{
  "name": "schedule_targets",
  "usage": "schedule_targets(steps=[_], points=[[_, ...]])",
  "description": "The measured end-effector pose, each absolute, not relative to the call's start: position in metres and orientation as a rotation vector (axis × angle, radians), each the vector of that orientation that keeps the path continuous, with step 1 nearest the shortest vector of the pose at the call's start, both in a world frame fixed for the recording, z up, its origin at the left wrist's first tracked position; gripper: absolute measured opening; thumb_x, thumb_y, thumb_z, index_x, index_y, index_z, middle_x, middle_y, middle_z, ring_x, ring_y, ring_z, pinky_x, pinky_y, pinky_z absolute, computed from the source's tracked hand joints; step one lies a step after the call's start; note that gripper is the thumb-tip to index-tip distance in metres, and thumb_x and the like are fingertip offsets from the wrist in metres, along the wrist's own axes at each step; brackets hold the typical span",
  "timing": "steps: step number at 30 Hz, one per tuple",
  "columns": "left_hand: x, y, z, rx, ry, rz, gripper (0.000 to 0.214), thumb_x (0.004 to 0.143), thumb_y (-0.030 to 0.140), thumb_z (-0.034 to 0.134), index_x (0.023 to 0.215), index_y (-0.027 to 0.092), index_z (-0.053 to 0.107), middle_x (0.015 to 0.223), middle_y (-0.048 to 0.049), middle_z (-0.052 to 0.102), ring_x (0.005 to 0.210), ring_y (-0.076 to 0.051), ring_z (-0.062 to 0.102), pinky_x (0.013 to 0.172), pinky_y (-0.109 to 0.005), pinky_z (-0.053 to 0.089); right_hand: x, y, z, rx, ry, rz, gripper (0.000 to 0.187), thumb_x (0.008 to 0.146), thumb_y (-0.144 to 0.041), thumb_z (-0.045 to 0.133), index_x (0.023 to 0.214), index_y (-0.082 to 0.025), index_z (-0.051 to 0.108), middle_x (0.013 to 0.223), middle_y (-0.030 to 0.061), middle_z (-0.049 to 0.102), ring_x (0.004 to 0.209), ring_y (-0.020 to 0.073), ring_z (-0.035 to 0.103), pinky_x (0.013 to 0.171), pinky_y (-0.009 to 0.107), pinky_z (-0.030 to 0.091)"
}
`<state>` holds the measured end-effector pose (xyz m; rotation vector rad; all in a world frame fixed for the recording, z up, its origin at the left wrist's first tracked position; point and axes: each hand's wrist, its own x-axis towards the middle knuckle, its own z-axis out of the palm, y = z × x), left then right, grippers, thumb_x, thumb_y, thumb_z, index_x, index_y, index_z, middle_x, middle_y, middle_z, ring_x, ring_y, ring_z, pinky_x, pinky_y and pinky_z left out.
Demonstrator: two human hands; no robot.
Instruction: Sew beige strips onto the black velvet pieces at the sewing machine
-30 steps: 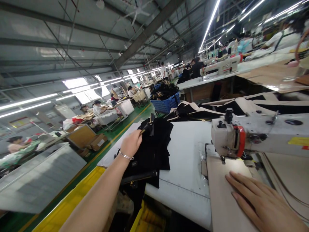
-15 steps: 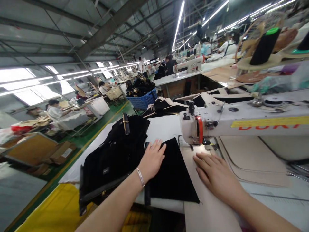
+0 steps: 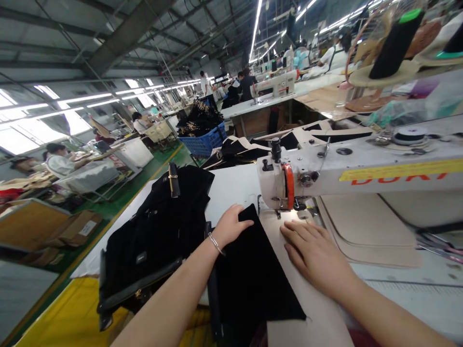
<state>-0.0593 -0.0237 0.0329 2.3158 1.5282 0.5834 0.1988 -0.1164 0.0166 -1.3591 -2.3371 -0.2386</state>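
My left hand (image 3: 230, 225), with a bracelet on its wrist, is at the upper left edge of a black fabric panel (image 3: 258, 274). Its thumb lies over the panel and the other fingers bend out of sight at the edge, closed on the cloth. A dark strip runs along the panel's left side. My right hand (image 3: 316, 253) rests flat, fingers stretched, on a long beige piece (image 3: 289, 258) under the sewing machine head (image 3: 277, 183). The fingertips are just in front of the presser foot. Left of the panel lies a black bag (image 3: 155, 231) with dark trim and a small label.
Stacked beige panels (image 3: 372, 229) lie under the machine arm. Scissors (image 3: 439, 246) are at the right. Black and beige pieces (image 3: 246, 149) lie behind the machine, near a blue crate (image 3: 204, 142). A thread cone (image 3: 396, 46) stands at upper right. Several people work farther off.
My left hand has gone from lying spread on the black panel to bending round its edge. The panel's lower end has shifted nearer and to the right. My right hand stays on the beige piece.
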Motion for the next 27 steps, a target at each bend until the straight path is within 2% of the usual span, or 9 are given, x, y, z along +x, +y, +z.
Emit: schedule_targets(steps=[2,5,7,10,13,16,19,25,27], points=[[-0.047,-0.040,0.039,2.314,1.328,0.635,0.028,0.093,0.042,0.050,0.107,0.019,0.057,0.108,-0.0050,0.060,0.102,-0.018,0.056,0.094,-0.031,0.045,0.199,-0.116,0.016,-1.362,-2.337,-0.226,0.038,0.094,-0.030,0.045,0.132,-0.023,0.052,0.134,0.0049,0.054,0.123,0.0246,0.047,0.104,0.048,0.032],[-0.024,-0.056,0.045,2.322,1.108,0.641,0.034,0.100,0.035,0.031,0.120,0.020,0.055,0.111,-0.0062,0.060,0.105,-0.017,0.055,0.099,-0.033,0.042,0.200,-0.115,0.014,-1.371,-2.355,-0.220,0.038,0.096,-0.029,0.043,0.132,-0.021,0.051,0.136,0.0042,0.052,0.125,0.0235,0.045,0.106,0.048,0.030],[-0.010,-0.057,0.044,2.349,1.097,0.613,0.030,0.099,0.029,0.036,0.116,0.020,0.058,0.108,-0.0060,0.060,0.103,-0.018,0.055,0.097,-0.034,0.043,0.201,-0.114,0.012,-1.378,-2.358,-0.220,0.038,0.095,-0.025,0.042,0.132,-0.018,0.050,0.137,0.0060,0.051,0.126,0.0234,0.044,0.107,0.047,0.029],[0.004,-0.046,0.038,2.329,1.209,0.650,0.015,0.088,0.020,0.055,0.102,0.018,0.060,0.101,-0.0046,0.062,0.094,-0.018,0.057,0.087,-0.032,0.047,0.202,-0.114,0.011,-1.386,-2.344,-0.201,0.044,0.091,-0.019,0.044,0.135,-0.015,0.045,0.136,0.0076,0.051,0.126,0.0231,0.043,0.107,0.046,0.028],[0.009,-0.033,0.031,2.310,1.291,0.680,0.007,0.082,0.020,0.063,0.088,0.018,0.061,0.089,-0.0028,0.064,0.085,-0.018,0.058,0.076,-0.030,0.047,0.202,-0.113,0.012,-1.384,-2.347,-0.196,0.043,0.093,-0.021,0.043,0.136,-0.016,0.044,0.136,0.0073,0.051,0.125,0.0225,0.044,0.107,0.046,0.028],[0.010,-0.024,0.027,2.303,1.321,0.699,0.008,0.083,0.024,0.064,0.085,0.017,0.062,0.088,-0.0032,0.065,0.084,-0.018,0.059,0.076,-0.031,0.047,0.201,-0.113,0.012,-1.403,-2.348,-0.218,0.039,0.097,-0.030,0.042,0.134,-0.019,0.048,0.137,0.0062,0.050,0.123,0.0230,0.045,0.106,0.046,0.029],[0.011,-0.019,0.023,2.294,1.331,0.715,0.009,0.083,0.025,0.064,0.088,0.017,0.063,0.090,-0.0041,0.066,0.086,-0.019,0.060,0.078,-0.031,0.047,0.200,-0.112,0.011,-1.422,-2.345,-0.226,0.043,0.098,-0.038,0.042,0.137,-0.021,0.046,0.137,0.0053,0.050,0.123,0.0234,0.045,0.107,0.047,0.029],[0.010,-0.012,0.024,2.317,1.290,0.700,0.011,0.084,0.025,0.063,0.092,0.017,0.063,0.092,-0.0043,0.066,0.087,-0.019,0.061,0.080,-0.031,0.049,0.198,-0.111,0.010,-1.436,-2.343,-0.232,0.047,0.097,-0.041,0.044,0.138,-0.020,0.046,0.137,0.0055,0.050,0.123,0.0237,0.045,0.107,0.047,0.029],[0.008,-0.017,0.029,2.387,1.263,0.700,0.011,0.085,0.024,0.062,0.095,0.017,0.062,0.096,-0.0048,0.066,0.092,-0.020,0.060,0.084,-0.033,0.049,0.198,-0.111,0.011,-1.435,-2.348,-0.219,0.047,0.096,-0.042,0.044,0.138,-0.021,0.046,0.136,0.0054,0.051,0.122,0.0241,0.045,0.107,0.048,0.029]])
